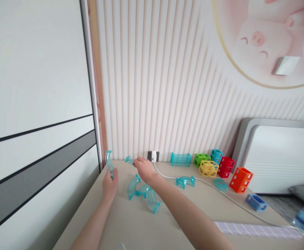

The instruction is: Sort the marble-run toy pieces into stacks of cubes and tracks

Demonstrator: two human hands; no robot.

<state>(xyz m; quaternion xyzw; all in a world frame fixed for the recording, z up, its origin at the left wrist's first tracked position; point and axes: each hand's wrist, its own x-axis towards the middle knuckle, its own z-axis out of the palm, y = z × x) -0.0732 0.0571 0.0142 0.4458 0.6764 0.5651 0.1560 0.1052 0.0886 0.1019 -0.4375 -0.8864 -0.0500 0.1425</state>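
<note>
Above the curved teal pieces (152, 200) on the surface (131, 229), the left hand (109, 183) and right hand (144, 169) each grip a teal piece, and a low right forearm could knock those beneath.

The beige table (138, 231) held a loose cluster of curved teal pieces (132, 186), see-through like hard candy. Nearer the wall sat a straight teal piece (181, 159), then green (201, 159), yellow (208, 168), blue (216, 156) and red blocks (226, 167) bunched close together. Another teal curve (188, 181), a round teal piece (220, 184), an orange stack (241, 179) and a pale-blue block (256, 202) lay rightward. A white cable (228, 197) wandered past them (rather lazily, I thought) toward a purple strip (256, 230).
</note>
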